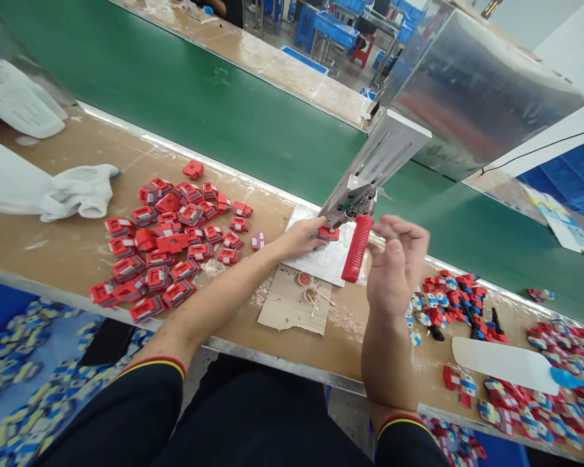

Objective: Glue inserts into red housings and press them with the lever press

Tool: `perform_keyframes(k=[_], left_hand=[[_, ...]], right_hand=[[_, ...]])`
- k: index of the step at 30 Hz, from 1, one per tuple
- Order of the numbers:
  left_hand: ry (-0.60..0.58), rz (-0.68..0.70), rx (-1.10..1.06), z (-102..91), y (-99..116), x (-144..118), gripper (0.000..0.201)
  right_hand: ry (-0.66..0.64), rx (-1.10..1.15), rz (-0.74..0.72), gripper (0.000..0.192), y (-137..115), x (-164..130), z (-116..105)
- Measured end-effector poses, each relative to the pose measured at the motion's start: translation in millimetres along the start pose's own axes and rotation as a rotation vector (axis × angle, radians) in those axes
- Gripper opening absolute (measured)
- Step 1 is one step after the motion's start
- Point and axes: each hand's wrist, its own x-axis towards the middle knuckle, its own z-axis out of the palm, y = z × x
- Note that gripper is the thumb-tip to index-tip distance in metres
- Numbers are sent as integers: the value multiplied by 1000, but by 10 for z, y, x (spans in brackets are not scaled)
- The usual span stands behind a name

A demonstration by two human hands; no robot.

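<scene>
Left hand: the left hand (299, 237) is reaching out over the bench, its fingers pinching a small red part (329, 233) and holding it right under the tip of the press (365, 178)
Right hand: the right hand (394, 266) is hovering raised just right of the red handle (357, 248), fingers loosely curled with thumb and forefinger close together; whether it is pinching anything I cannot tell
Red part: it is sitting on a pale plate (328, 263) at the foot of the press, touching the left fingertips
Handle: it is hanging down and slightly left from the press, between the two hands, touched by neither as far as I can see
Press: a grey metal arm is slanting up to the right, toward a shiny steel housing (472, 91)
Cardboard (294, 305): it is lying just in front of the plate, carrying two small round caps (304, 280) and a few thin sticks
Left pile (168, 246): many red parts are lying spread over the bench (53, 246), well left of the left hand
Right pile (448, 305): red, white and blue pieces are lying mixed with some black ones, just right of the right wrist
White glove (78, 191): it is lying crumpled near the far left of the bench
Belt (199, 97): a green conveyor is running behind the bench
Bin (19, 370): a bin below the bench edge on the left is holding blue and yellow pieces
</scene>
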Motion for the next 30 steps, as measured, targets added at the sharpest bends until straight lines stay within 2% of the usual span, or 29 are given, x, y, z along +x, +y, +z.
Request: perform_keyframes(k=[3,5,8,11,14,20,24,30], left_hand=[[-7,10,12,-5,1,0,32],[-9,16,17,-7,-3,3,34],[-12,28,31,-7,-9,8,35],[-13,31,63,-3,-8,9,33],[-30,30,105,-1,1,10,34],[-30,38,172,-1,1,8,33],[-4,72,180,21,-34,-18,35],[11,84,204,60,-86,-40,38]], right_hand=[[-242,196,266,22,-21,-110,-25],[-320,270,361,23,-98,-108,-83],[-319,385,415,28,-248,-44,-119],[-303,516,538,40,-339,-26,-49],[-246,552,644,51,-355,-50,13],[-256,522,631,60,-291,-39,9],[-291,539,654,61,-220,-63,46],[-293,494,616,58,-226,-70,45]])
